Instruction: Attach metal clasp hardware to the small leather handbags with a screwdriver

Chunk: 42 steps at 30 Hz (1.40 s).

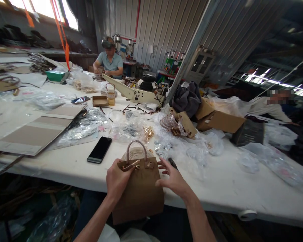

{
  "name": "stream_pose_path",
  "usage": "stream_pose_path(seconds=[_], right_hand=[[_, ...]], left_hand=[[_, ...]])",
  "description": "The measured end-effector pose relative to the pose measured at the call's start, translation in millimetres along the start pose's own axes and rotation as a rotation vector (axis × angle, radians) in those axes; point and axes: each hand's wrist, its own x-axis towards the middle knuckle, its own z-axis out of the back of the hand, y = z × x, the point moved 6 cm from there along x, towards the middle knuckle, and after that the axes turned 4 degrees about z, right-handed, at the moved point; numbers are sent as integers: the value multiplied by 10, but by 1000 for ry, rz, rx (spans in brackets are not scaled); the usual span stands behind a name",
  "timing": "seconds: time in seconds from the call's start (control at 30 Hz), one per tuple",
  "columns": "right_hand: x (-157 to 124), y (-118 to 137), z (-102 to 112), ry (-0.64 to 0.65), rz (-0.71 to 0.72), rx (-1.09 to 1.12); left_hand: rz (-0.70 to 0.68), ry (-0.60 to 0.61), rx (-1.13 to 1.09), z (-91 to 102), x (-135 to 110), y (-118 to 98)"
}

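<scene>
A small tan handbag [141, 195] with a looped handle and gold metal fittings stands over the near edge of the white table [217, 188], in front of me. My left hand [116, 181] grips its left side near the top flap, thumb by a gold clasp. My right hand [172, 178] rests against the bag's right upper edge with its fingers spread, holding nothing.
A black phone [99, 150] lies left of the bag. Clear plastic bags [131, 129], gold hardware [148, 132], flat tan panels [37, 129] and cardboard boxes [219, 121] cover the table. One person [109, 60] sits at the far end, another person [270, 106] at the right.
</scene>
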Motion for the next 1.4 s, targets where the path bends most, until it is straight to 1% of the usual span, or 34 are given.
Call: stream_pose_path(seconds=[0.07,0.13,0.23,0.3,0.4,0.53,0.6,0.67,0.8,1.0,1.13,1.23,1.3,1.4], right_hand=[[-34,2,-141,-128,10,-126],[16,102,-277,-216,49,-215],[128,272,-385,-276,105,-285],[166,330,-397,-301,124,-248],[185,326,-415,-254,117,-91],[192,302,-446,-116,50,204],[190,313,-450,-70,28,304],[189,309,-434,-87,18,332],[195,235,-430,-178,4,294],[204,167,-480,-230,-38,235],[183,198,-452,-287,-48,203],[160,210,-470,-280,-84,303],[147,209,-501,-265,-110,374],[132,207,-541,-259,-136,412]], left_hand=[[-18,-1,-29,-11,3,-4],[-33,-7,-64,-11,0,0],[-48,14,-141,-3,-9,26],[-49,40,-201,5,-13,54],[-27,66,-254,7,-1,112],[-16,68,-272,-11,43,155],[-12,70,-277,-26,66,156],[-7,76,-288,-36,78,148],[-11,95,-325,-33,67,131],[36,166,-377,-22,76,207],[147,259,-528,111,84,305],[225,408,-628,255,19,343],[222,486,-648,343,-34,338],[168,505,-646,428,-72,338]])
